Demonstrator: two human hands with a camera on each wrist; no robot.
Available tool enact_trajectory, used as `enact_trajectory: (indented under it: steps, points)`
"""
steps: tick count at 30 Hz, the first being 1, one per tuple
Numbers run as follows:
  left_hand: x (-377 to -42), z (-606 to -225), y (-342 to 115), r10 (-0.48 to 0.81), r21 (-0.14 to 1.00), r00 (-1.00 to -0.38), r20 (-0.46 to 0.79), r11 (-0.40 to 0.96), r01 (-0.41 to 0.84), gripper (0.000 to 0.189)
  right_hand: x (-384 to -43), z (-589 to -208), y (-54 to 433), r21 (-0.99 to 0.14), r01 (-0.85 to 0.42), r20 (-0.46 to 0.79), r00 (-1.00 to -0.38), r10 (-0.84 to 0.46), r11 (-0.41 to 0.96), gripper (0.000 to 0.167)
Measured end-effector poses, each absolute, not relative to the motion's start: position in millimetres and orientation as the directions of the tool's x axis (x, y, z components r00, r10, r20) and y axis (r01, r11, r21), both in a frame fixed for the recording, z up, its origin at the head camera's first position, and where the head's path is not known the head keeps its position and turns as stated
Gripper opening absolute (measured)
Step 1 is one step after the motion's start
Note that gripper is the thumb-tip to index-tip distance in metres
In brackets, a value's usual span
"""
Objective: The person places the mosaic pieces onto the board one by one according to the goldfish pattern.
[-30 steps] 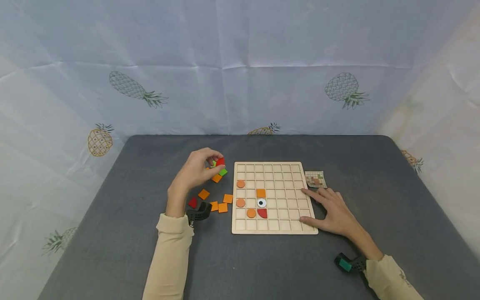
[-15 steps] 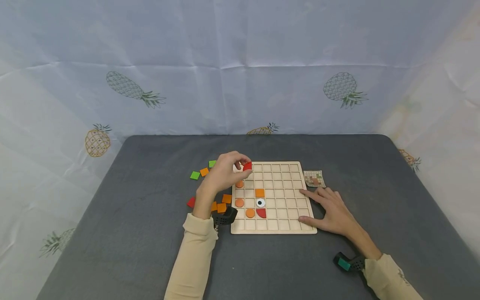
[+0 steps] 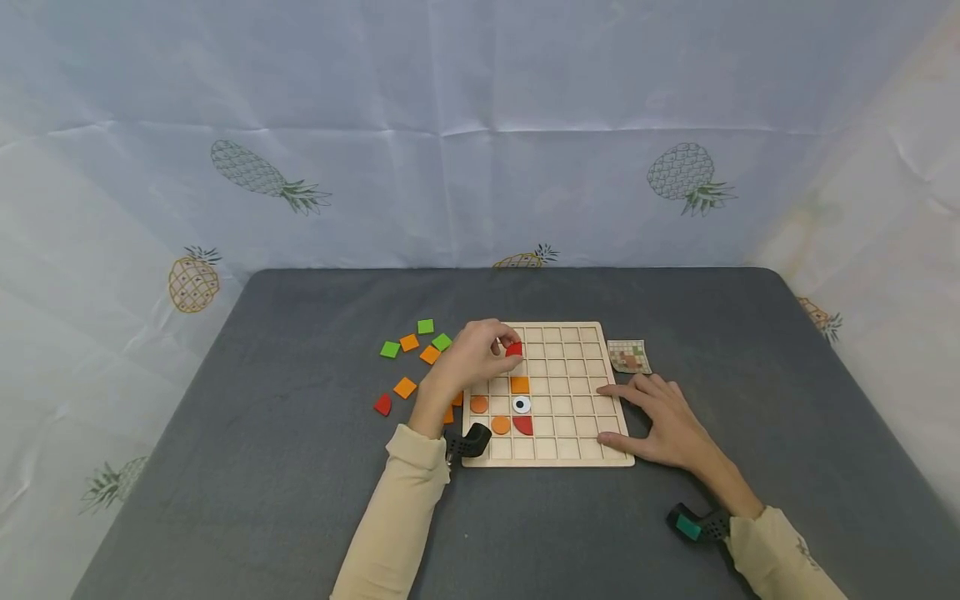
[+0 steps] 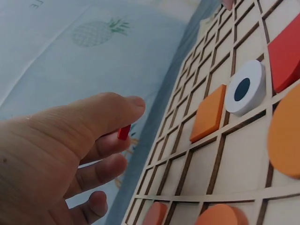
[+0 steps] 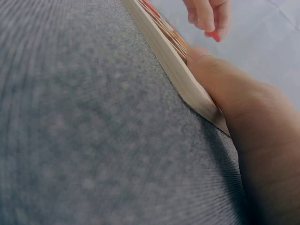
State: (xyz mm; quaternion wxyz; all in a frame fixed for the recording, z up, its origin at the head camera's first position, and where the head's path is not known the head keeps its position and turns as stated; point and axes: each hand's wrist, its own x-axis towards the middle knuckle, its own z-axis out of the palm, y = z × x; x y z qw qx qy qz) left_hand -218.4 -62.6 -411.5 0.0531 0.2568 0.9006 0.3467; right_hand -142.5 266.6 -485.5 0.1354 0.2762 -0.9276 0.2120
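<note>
My left hand [image 3: 474, 357] pinches a red piece with a rounded edge [image 3: 513, 349] between thumb and fingers, above the upper left of the wooden grid board [image 3: 562, 450]. In the left wrist view only a sliver of that red piece [image 4: 124, 132] shows. On the board sit an orange square tile [image 3: 520, 385], a white disc with a dark centre [image 3: 521, 405], a red quarter-round tile [image 3: 522, 426] and orange discs [image 3: 500, 425]; the left hand hides some cells. My right hand [image 3: 663, 427] rests at the board's right edge, thumb and forefinger spread on it.
Left of the board lie several orange squares [image 3: 405, 387], green squares [image 3: 390, 350] and a red rounded piece [image 3: 383, 405]. A small printed pattern card [image 3: 629, 357] lies beyond the right hand. The grey table [image 3: 300, 467] meets a pineapple-print cloth [image 3: 480, 200] behind.
My left hand has carried the red piece rightward from the loose pile to over the board, then slightly nearer me. The right hand stays where it was.
</note>
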Motion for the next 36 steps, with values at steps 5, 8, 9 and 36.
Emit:
enact_trajectory:
  steps: [5, 8, 9, 36]
  points:
    - [-217, -415, -61, 0.487, 0.639, -0.873, 0.030, 0.662, 0.392, 0.027, -142, -486, 266, -0.325, -0.572, 0.368, -0.810, -0.457, 0.753, 0.064]
    - [-216, -417, -59, 0.487, 0.637, -0.873, 0.014, 0.669, 0.383, 0.028, -142, -486, 266, -0.328, -0.571, 0.367, -0.811, -0.455, 0.753, 0.063]
    - [-216, -417, -59, 0.487, 0.634, -0.873, 0.010, 0.672, 0.382, 0.029, -142, -486, 266, -0.329, -0.570, 0.366, -0.812, -0.455, 0.753, 0.063]
    - [-214, -422, -50, 0.504, 0.536, -0.863, 0.018, 0.724, 0.434, 0.025, -142, -485, 265, -0.345, -0.552, 0.350, -0.826, -0.442, 0.759, 0.064]
